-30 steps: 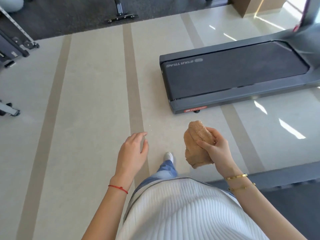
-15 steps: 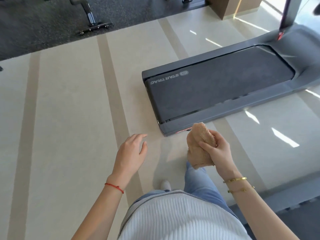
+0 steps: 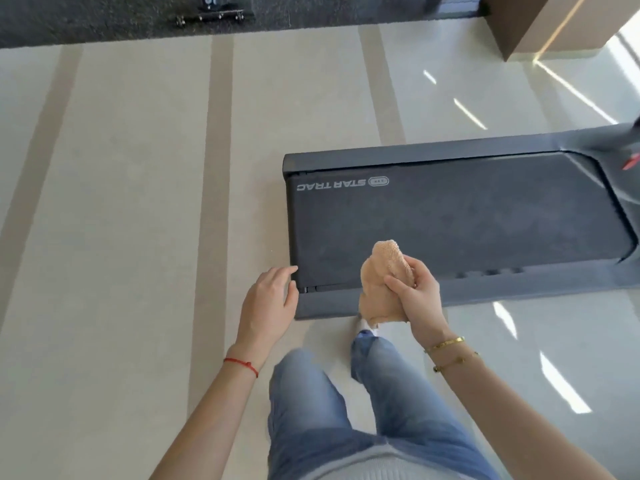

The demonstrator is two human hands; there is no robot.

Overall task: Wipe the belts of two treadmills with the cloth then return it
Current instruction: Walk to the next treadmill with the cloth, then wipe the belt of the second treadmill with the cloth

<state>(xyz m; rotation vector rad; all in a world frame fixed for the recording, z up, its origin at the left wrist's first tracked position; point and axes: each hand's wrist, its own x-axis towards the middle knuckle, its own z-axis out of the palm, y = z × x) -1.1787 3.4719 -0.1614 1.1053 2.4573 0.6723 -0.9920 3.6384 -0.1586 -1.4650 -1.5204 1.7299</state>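
In the head view, a bunched orange cloth (image 3: 382, 278) is gripped in the right hand (image 3: 417, 297), whose fingers are curled tightly round it; it is held in the air over the near side rail of the treadmill (image 3: 485, 147), above the near edge of the dark belt (image 3: 467, 216). The left hand (image 3: 268, 306) is held empty beside the treadmill's rear near corner, its fingers relaxed and slightly apart. A white shoe (image 3: 365, 325) is seen on the striped floor (image 3: 121, 202) just short of the treadmill.
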